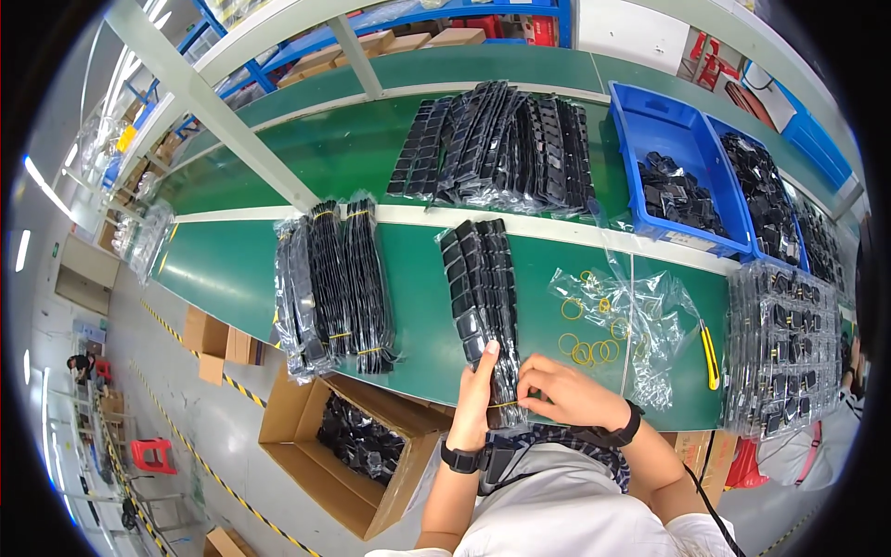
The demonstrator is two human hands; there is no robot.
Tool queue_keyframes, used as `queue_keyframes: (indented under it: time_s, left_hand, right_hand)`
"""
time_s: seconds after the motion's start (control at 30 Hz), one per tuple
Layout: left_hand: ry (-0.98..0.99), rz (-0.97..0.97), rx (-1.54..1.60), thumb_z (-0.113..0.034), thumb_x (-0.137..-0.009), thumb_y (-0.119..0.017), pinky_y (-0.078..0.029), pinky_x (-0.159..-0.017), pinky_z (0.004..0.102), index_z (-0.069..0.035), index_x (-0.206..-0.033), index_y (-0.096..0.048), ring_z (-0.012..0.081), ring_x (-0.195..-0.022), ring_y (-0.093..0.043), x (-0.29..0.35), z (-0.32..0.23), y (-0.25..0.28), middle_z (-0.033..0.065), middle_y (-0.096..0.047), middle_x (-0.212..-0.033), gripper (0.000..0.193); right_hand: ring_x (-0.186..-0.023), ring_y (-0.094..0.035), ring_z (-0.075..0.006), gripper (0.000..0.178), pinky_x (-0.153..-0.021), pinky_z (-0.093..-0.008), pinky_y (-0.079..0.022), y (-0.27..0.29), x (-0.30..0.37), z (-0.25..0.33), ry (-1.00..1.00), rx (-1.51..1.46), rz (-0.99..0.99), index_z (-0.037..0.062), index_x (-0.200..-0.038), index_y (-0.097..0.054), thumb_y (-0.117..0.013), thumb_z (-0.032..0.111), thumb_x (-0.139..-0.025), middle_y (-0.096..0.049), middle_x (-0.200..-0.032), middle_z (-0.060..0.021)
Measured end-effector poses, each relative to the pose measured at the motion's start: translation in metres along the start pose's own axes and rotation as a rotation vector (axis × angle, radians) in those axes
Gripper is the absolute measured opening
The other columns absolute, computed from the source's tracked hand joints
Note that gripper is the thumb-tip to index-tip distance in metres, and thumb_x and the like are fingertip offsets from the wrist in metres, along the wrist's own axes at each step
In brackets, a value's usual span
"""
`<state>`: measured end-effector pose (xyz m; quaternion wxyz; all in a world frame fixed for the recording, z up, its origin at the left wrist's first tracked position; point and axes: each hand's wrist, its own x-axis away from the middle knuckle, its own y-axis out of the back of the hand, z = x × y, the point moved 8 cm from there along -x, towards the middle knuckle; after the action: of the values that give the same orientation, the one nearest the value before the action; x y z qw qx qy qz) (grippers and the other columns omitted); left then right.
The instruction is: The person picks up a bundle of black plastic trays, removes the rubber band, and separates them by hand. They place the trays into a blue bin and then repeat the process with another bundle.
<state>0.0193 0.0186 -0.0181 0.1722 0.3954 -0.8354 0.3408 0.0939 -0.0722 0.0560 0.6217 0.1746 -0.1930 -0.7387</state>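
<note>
A bundle of black segmented strips in clear plastic (480, 283) lies on the green table in front of me, its near end at the table's front edge. My left hand (475, 399) is closed round the left side of that near end, thumb on top. On the other side my right hand (568, 397) has its fingers curled in at the bundle's edge. A yellow rubber band (502, 404) crosses the near end and runs to those right fingertips. Several loose yellow rubber bands (583, 353) lie to the right, beside a crumpled clear plastic bag (655, 371).
Banded strip bundles (353, 288) stand to the left; more strips (492, 148) are piled behind. A blue bin (687, 234) holds black pieces. A yellow cutter knife (710, 357) lies near stacked clear trays (780, 343). An open cardboard box (320, 464) sits below the table's left front edge.
</note>
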Motion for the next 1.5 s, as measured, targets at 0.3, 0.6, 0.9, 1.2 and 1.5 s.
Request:
queue_keyframes:
  time_s: [0.3, 0.6, 0.9, 1.2, 1.5]
  left_hand:
    - [-0.038, -0.02, -0.025, -0.047, -0.095, -0.053, -0.054, -0.06, 0.0268, -0.001, -0.094, -0.063, 0.0148, -0.065, -0.066, -0.002, -0.011, -0.004, 0.0078, -0.068, -0.08, 0.047]
    - [-0.074, -0.026, -0.037, -0.053, -0.094, -0.052, -0.056, -0.06, 0.0318, 0.004, -0.092, -0.06, 0.0221, -0.067, -0.067, -0.004, -0.006, -0.004, 0.0149, -0.067, -0.079, 0.057]
    - [-0.048, -0.077, 0.137, -0.054, -0.094, -0.05, -0.055, -0.063, 0.0313, 0.001, -0.096, -0.059, 0.0212, -0.077, -0.068, -0.008, -0.011, 0.002, 0.0104, -0.064, -0.084, 0.056]
    - [0.005, -0.092, 0.22, -0.057, -0.093, -0.051, -0.056, -0.065, 0.0345, -0.001, -0.096, -0.059, 0.0217, -0.078, -0.067, -0.006, -0.006, 0.002, 0.0093, -0.062, -0.081, 0.056]
    - [-0.022, 0.072, 0.537, -0.054, -0.089, -0.06, -0.053, -0.06, 0.0285, -0.002, -0.103, -0.057, 0.016, -0.072, -0.062, -0.008, -0.042, 0.018, 0.0056, -0.06, -0.082, 0.054]
  right_hand:
    - [-0.069, -0.06, -0.0316, 0.019, -0.074, -0.0387, -0.05, -0.006, 0.003, -0.005, 0.064, 0.023, -0.164, 0.0043, -0.089, -0.048, -0.062, 0.003, -0.077, -0.057, -0.076, -0.0105]
    - [-0.059, -0.053, -0.0254, 0.019, -0.067, -0.0361, -0.05, 0.002, -0.004, 0.022, 0.079, 0.046, -0.161, 0.0071, -0.074, -0.053, -0.07, 0.013, -0.077, -0.055, -0.069, -0.0053]
    - [-0.066, -0.05, -0.0168, 0.028, -0.05, -0.0288, -0.046, -0.011, 0.012, 0.055, 0.419, 0.584, -0.374, 0.0104, -0.069, -0.05, -0.073, 0.023, -0.078, -0.049, -0.069, -0.0011]
    - [-0.055, -0.046, -0.0138, 0.03, -0.043, -0.0271, -0.04, -0.022, 0.03, 0.053, 0.536, 0.675, -0.604, 0.0128, -0.067, -0.054, -0.081, 0.023, -0.07, -0.047, -0.064, 0.0017]
    - [-0.055, -0.05, -0.0155, 0.039, -0.043, -0.0252, -0.039, -0.009, 0.062, 0.04, 0.633, 0.713, -0.639, 0.0122, -0.065, -0.044, -0.083, 0.011, -0.067, -0.05, -0.063, 0.0]
